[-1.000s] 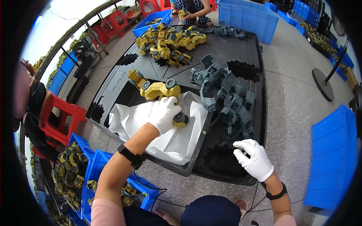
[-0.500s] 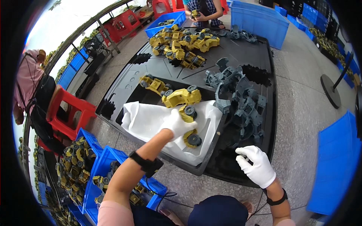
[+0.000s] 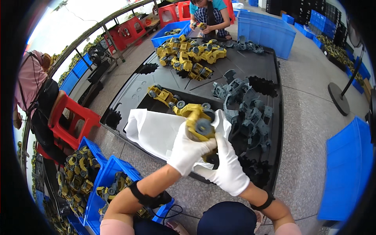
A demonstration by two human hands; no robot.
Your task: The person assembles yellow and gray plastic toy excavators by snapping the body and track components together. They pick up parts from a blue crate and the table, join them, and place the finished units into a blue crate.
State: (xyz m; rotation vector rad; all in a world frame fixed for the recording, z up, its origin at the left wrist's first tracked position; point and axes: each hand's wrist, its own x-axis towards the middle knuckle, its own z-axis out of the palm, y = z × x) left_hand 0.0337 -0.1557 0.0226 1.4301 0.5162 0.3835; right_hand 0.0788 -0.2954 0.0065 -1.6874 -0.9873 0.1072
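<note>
A yellow toy truck (image 3: 200, 124) with dark grey wheels is held up over the near tray, partly blurred and partly covered by the gloves. My left hand (image 3: 188, 150), in a white glove, is closed around its left side. From the right, my white-gloved right hand (image 3: 231, 170) grips its lower end, the fingers along its side and the thumb below. Just behind lies another yellow toy truck (image 3: 184, 109), with one more toy truck (image 3: 161, 95) farther left. White sheeting (image 3: 150, 131) lines the black tray (image 3: 192, 97) under my hands.
Grey plastic toy parts (image 3: 250, 113) are heaped on the black table (image 3: 137, 84) at right. Yellow toy trucks (image 3: 188, 55) are piled at its far end, where a co-worker (image 3: 209, 17) handles one. Blue crates (image 3: 113, 172) of toys stand at lower left; another blue crate (image 3: 266, 33) stands far right.
My left hand has lifted the toy truck from the lined tray. My right hand has come in from the right and taken hold of the truck's lower end.
</note>
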